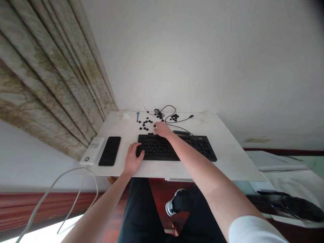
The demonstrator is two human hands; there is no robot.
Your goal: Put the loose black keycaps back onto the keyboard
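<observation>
A black keyboard (pixel 162 148) lies on the white table, some of it hidden under my right forearm. At its left end, my left hand (pixel 133 158) grips the edge, with fingers and thumb bent over the side. My right hand (pixel 162 129) reaches past the keyboard's back edge, and its fingertips pinch a small black keycap (pixel 155 126). Several loose keycaps (pixel 144 125) lie scattered to the left of that hand. Another cluster of keycaps (pixel 174 117) sits behind it to the right.
A coiled black cable (pixel 159 113) runs behind the keyboard to a plug (pixel 191 116). A small blue tool (pixel 138 116) lies at the back left. A black phone (pixel 109 151) and a white box (pixel 93 151) occupy the left side. Wall and curtain (pixel 63 67) border the table (pixel 233 165).
</observation>
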